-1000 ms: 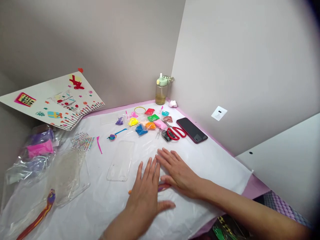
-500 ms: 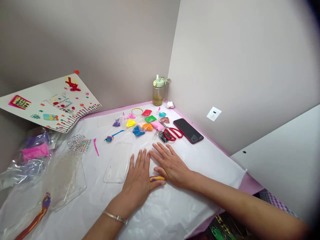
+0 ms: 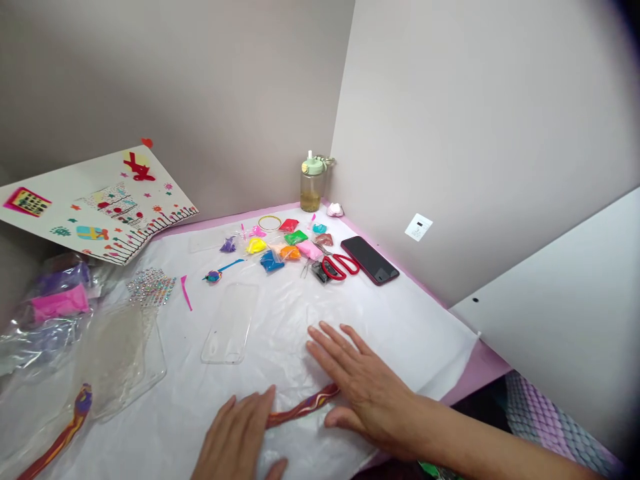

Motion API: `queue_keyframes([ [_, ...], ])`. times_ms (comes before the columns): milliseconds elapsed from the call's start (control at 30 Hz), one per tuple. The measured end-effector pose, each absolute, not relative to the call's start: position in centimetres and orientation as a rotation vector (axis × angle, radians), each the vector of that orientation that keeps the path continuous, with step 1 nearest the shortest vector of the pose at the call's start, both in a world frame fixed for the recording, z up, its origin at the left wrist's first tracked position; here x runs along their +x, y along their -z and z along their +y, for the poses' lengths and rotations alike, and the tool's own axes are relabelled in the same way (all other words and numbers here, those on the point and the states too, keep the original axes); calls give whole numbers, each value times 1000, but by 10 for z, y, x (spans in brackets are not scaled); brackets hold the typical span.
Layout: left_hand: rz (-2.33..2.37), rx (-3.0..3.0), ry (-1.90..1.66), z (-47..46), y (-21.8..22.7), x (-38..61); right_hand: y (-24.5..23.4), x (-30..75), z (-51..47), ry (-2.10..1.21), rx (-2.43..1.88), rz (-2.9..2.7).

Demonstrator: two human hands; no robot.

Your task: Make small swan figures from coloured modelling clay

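Observation:
A twisted rope of multicoloured clay (image 3: 303, 408), reddish-brown with yellow and pale streaks, lies on the white sheet between my hands. My left hand (image 3: 237, 437) rests flat over its left end, fingers stretched out, partly cut off by the lower edge of the view. Over the right end lies my right hand (image 3: 370, 390), palm down with fingers spread and thumb apart. Both rope ends are hidden beneath the hands. A clear phone case (image 3: 231, 325) lies beyond my left hand. At the lower left is another striped clay rope (image 3: 65, 437) with a purple-and-yellow end.
Several bags of coloured clay, including a blue bag (image 3: 271, 261), sit farther back beside red-handled scissors (image 3: 341, 267) and a phone (image 3: 370, 260). A bottle (image 3: 311, 187) stands in the corner. Rhinestones (image 3: 151, 287) and clear plastic cases (image 3: 113, 353) lie left; a decorated board (image 3: 105, 207) leans against the wall.
Both hands have moved nearer to me and farther apart. The clay that was mostly covered now shows as a long rope between them. The view has shifted slightly.

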State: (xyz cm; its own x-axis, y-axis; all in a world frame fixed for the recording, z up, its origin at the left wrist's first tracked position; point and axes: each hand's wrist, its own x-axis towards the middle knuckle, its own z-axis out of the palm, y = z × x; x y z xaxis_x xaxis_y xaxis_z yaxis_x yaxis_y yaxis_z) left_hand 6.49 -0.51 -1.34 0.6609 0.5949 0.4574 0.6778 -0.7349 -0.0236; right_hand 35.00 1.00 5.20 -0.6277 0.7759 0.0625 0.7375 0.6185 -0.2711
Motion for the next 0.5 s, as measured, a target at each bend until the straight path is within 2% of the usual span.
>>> queue_keyframes([
  [133,-1325,-2751,809,1,2,51,-47,305,35,-435,-1065,-2744],
  [267,-1531,-2724,802,6,-8,53,-38,279,98,-259,-1196,-2688],
  [367,-1565,-2749,741,10,-12,49,-37,273,127,-119,-1279,-2648],
  [500,-1423,-2722,830,8,-13,39,-38,278,89,-203,-1184,-2720],
])
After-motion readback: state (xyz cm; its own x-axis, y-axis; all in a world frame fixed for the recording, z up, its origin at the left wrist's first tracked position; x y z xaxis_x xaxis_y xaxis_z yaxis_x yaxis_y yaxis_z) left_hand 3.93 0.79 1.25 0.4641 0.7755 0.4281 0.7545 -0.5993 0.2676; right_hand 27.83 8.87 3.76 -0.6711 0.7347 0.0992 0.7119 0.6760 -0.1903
